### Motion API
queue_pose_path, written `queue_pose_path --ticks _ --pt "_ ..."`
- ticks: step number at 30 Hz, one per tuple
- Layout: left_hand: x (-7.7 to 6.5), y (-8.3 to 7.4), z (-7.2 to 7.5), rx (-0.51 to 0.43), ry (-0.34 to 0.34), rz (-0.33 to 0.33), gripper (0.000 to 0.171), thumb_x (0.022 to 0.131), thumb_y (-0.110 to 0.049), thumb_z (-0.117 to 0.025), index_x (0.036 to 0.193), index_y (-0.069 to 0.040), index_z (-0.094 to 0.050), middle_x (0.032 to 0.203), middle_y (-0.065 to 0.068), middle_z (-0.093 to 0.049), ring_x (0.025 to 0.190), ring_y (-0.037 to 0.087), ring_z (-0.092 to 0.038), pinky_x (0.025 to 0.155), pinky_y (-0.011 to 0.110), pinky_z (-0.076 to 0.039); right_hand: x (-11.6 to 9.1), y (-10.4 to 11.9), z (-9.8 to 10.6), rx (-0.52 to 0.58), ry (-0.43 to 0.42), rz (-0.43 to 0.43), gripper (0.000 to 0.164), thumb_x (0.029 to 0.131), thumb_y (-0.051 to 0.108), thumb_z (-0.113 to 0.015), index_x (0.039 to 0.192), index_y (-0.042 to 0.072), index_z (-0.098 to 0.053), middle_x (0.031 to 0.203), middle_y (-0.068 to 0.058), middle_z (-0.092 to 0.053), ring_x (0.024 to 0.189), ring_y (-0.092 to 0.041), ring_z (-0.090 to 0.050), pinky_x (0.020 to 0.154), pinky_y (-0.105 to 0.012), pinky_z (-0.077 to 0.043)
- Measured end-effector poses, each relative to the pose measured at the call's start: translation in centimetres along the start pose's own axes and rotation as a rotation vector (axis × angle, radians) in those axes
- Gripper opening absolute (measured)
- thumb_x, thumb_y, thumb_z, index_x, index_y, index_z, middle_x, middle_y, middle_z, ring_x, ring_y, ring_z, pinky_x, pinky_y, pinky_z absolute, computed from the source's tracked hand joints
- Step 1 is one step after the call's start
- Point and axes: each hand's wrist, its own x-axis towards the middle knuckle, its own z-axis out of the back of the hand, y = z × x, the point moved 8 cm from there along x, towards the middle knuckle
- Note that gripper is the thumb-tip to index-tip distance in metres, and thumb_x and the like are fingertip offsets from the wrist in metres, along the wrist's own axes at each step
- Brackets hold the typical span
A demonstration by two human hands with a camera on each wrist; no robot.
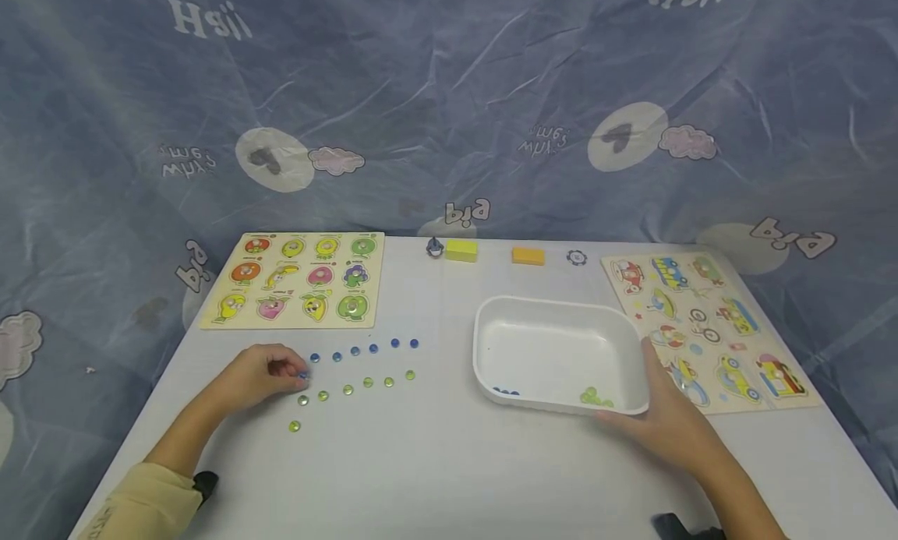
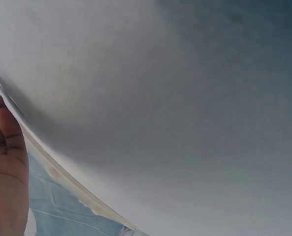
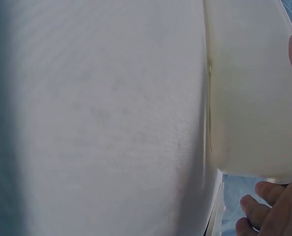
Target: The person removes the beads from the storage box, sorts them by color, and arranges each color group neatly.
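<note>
My left hand (image 1: 256, 376) is at the left end of a row of blue glass beads (image 1: 355, 351), pinching one blue bead (image 1: 304, 375) between thumb and fingertips. Just in front of that row runs a line of green glass beads (image 1: 348, 390), curving toward me at its left end. My right hand (image 1: 666, 415) grips the near right corner of a white plastic tub (image 1: 561, 306), thumb along the front and fingers at the right side. Inside the tub, several green beads (image 1: 592, 397) lie near the front right and a few blue beads (image 1: 507, 391) at the front left.
A fruit puzzle board (image 1: 381, 283) lies at the back left, a vehicle puzzle board (image 1: 715, 353) at the right beside the tub. Along the back edge are a small dark figure (image 1: 435, 248), a yellow block (image 1: 461, 251), an orange block (image 1: 528, 256) and a round gear-like piece (image 1: 577, 258).
</note>
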Motion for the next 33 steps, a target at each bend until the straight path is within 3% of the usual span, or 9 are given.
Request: queue_pose_path --ticks 33 --pt "-0.01 0.64 -0.66 0.025 -0.005 0.035 0.020 0.073 -0.021 -0.081 0.090 -0.020 -0.070 0.077 -0.002 -0.057 0.076 0.016 -0.051 0.062 0.019 -0.044 -0.29 0.54 0.30 0.011 0.004 0.018 0.132 0.066 0.070 -0.069 0.145 0.023 0.025 0.159 -0.009 0.011 0.141 -0.050 -0.011 0.097 -0.072 -0.026"
